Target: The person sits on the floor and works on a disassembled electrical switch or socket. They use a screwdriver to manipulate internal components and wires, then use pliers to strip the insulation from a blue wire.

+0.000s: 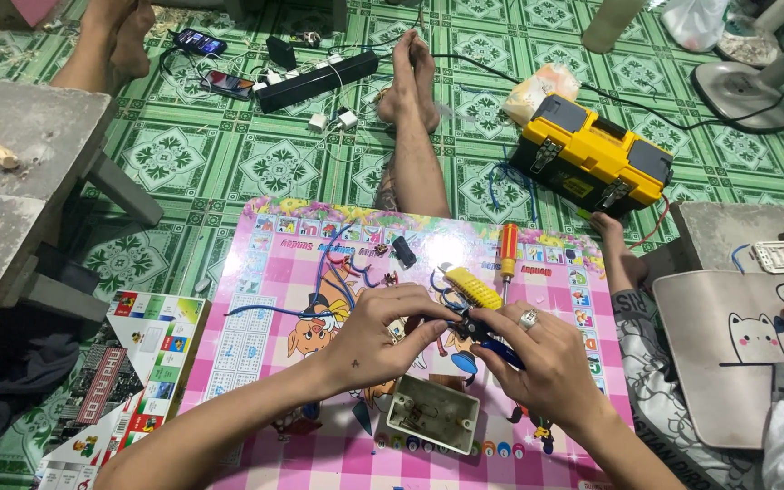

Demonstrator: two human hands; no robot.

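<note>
We observe the left hand (383, 327) and right hand (537, 358) both pinched shut on a small black part (472, 325), just above the open white box (433, 415), over the pink table (265, 290)

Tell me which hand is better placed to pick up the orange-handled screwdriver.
Probably the right hand: the orange-handled screwdriver lies just beyond it on the pink table. The left hand sits farther away. Both are pinching a small black part.

Head view, steeply downward, close over table (256, 299)
</note>
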